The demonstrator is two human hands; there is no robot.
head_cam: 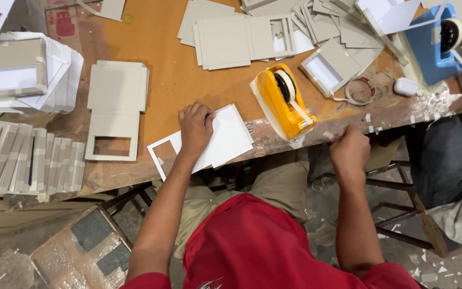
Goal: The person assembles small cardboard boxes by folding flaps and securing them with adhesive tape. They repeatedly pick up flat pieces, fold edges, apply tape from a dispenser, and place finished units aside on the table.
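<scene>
White card sheet [223,136] with a window cut-out lies at the worktop's [172,69] near edge, pinned flat under the left hand [195,127], fingers spread on it. It looks light, stiff and easily creased (best held by its edges). The right hand [350,151] is fisted near the yellow tape dispenser [283,101]; whether it holds anything, I cannot tell. Farther off lie grey card stacks [231,37].

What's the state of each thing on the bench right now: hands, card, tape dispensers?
left hand: pressed flat on white card
right hand: closed, at bench edge by yellow dispenser
white card: lying flat, overhanging edge
yellow tape dispenser: upright, loaded with roll
blue tape dispenser: loaded with roll
grey board blank: flat, window cut out
</scene>
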